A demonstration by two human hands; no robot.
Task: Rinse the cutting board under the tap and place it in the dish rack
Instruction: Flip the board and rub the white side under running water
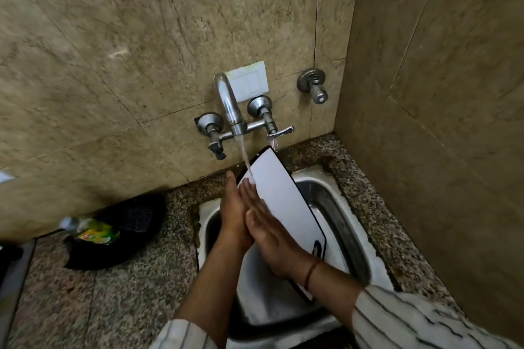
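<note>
A white cutting board with a black rim stands tilted on edge inside the steel sink, its top corner near the tap. Water runs from the chrome tap onto the board's upper left edge. My left hand lies against the board's left edge, fingers pointing up toward the stream. My right hand lies flat on the white face, fingers straight and together, overlapping the left hand. The board's lower part is hidden behind my wrists.
Speckled granite counter surrounds the sink. A black pan or bag with a green-labelled bottle lies at the left. A second wall valve and a white switch plate sit above. A tiled wall closes the right side.
</note>
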